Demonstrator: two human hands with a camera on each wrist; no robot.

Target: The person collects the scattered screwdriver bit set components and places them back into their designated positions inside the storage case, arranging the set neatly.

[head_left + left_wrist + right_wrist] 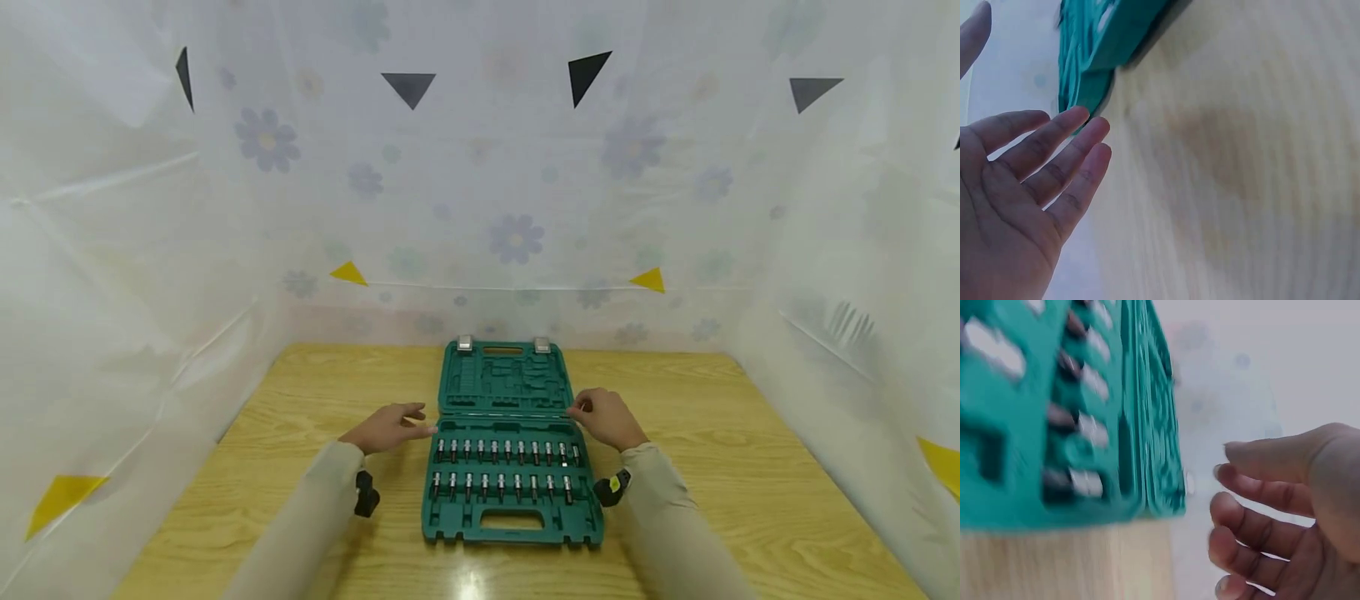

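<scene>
A green plastic tool case (pixel 576 518) lies unfolded flat on the wooden table. Two rows of silver socket bits (pixel 494 451) with dark tips sit in its near half. The far half, the lid (pixel 468 385), has bare moulded recesses. My left hand (pixel 388 427) hovers by the case's left edge, fingers spread and mostly straight in the left wrist view, with nothing in the palm. At the right edge, near the hinge, is my right hand (pixel 609 419). In the right wrist view its fingers are loosely bent, thumb close to the index finger, and nothing shows between them.
Two silver latches (pixel 542 344) stand on the lid's far edge. The wooden table (pixel 720 467) extends to both sides of the case. White sheeting with flower prints (pixel 517 239) hangs at the back and sides.
</scene>
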